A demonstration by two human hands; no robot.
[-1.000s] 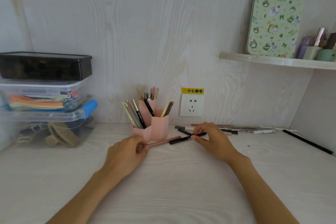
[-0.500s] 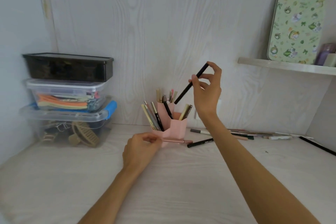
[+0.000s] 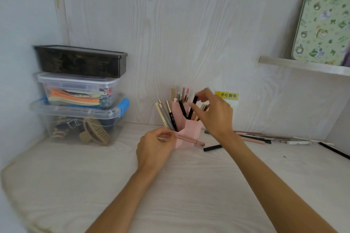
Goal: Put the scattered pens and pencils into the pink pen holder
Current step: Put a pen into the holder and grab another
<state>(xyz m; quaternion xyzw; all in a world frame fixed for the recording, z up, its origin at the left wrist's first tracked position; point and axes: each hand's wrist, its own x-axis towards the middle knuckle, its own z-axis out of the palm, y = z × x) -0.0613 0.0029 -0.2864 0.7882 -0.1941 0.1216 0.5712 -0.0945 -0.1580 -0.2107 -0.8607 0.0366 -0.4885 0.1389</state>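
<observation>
From the head camera, the pink pen holder (image 3: 189,130) stands at the far middle of the table (image 3: 189,185), close to the wall, its compartments already crowded with upright pens. The right hand (image 3: 214,113) hovers over the holder's right side, its grip narrow, thumb and fingertips pinching the top of a black pen (image 3: 192,108) whose lower end sits in a compartment. The left hand (image 3: 153,147) rests just left of the holder, its grip closed on one end of a pink pen (image 3: 191,140) that lies level across the holder's near face.

More loose pens (image 3: 265,137) lie scattered along the wall to the right, and a short black pen (image 3: 212,147) lies just near-right of the holder.

The likely trouble is that the holder looks light and full. Pushing the black pen down at a slant could tip it or splay its neighbours out. The level pink pen could also knock the holder's base when it is swung upright.
</observation>
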